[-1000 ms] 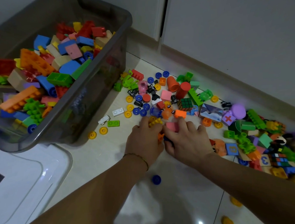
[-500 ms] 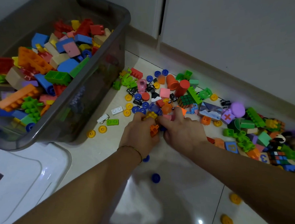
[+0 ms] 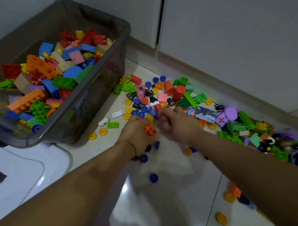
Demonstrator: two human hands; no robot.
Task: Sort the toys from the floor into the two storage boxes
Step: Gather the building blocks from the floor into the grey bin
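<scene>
Looking down, you have both forearms stretched over the pale glossy tiled floor, and your hands meet at the near edge of the loose pile of small plastic toys. Your left hand, with a thin gold bangle on its wrist, has its fingers curled round a knobbly orange plastic piece. Your right hand is just beside it with its fingers also bent inward. Something pinkish shows among them, but motion blur leaves it unclear whether that hand holds anything.

To your left, the smoky grey translucent plastic storage box is heaped with large coloured building bricks. Below it, at the lower left, lies a white plastic lid or box; you cannot tell which.

The toys stretch from the grey box along the wall to your right. Among them are a red plastic cylinder, a scrambled puzzle cube and a purple block with a red cross. A blue plastic wheel lies alone between your forearms, and a yellow wheel sits near your right arm.
</scene>
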